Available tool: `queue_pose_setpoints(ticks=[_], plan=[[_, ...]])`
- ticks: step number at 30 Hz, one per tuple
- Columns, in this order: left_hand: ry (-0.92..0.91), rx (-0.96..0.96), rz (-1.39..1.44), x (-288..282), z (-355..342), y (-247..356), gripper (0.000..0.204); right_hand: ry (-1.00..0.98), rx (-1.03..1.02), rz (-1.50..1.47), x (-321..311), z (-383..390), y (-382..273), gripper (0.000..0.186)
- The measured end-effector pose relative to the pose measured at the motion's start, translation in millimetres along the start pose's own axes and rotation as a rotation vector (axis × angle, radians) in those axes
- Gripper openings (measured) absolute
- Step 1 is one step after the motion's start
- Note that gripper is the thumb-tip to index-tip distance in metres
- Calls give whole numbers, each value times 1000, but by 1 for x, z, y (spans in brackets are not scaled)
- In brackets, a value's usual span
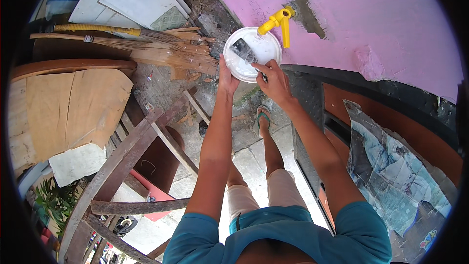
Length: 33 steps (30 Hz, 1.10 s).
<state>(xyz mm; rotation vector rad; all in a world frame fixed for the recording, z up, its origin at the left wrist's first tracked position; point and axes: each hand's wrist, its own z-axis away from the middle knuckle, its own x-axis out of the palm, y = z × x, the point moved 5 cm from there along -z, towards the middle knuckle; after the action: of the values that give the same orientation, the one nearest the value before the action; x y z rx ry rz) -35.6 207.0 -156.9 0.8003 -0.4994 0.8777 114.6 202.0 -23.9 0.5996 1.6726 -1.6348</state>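
My left hand [227, 75] grips the left edge of a round white plastic lid or shallow tub [233, 70], its fingers hidden beneath. Inside the rim is a putty knife [243, 50] with a dark, white-smeared blade pointing up and left. My right hand [275, 83] is closed round the knife's lower end at the right side of the white rim, index finger stretched along it. A yellow tap [276, 23] juts from the pink wall, its spout over the rim's upper right.
A pink wall [342, 14] with a bare cement patch rises ahead right. Brooms [112, 39], boards [166, 58] and a wooden frame [117, 156] crowd the left. A torn patterned sheet [391, 166] leans at the right. My sandalled foot [263, 115] stands on the paving.
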Motion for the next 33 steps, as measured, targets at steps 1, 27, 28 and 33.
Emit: queue_pose_setpoints(ticks=[1, 27, 28, 33], plan=[[6, -14, 16, -5, 0, 4, 68, -89, -75, -14, 1, 7, -2, 36], [-18, 70, -14, 8, 14, 0, 74, -42, -23, 20, 2, 6, -27, 46], [-4, 81, 0, 5, 14, 2, 74, -120, -41, -4, 5, 7, -30, 46], [1, 104, -71, 13, 10, 8, 73, -40, 77, -10, 2, -1, -32, 47]])
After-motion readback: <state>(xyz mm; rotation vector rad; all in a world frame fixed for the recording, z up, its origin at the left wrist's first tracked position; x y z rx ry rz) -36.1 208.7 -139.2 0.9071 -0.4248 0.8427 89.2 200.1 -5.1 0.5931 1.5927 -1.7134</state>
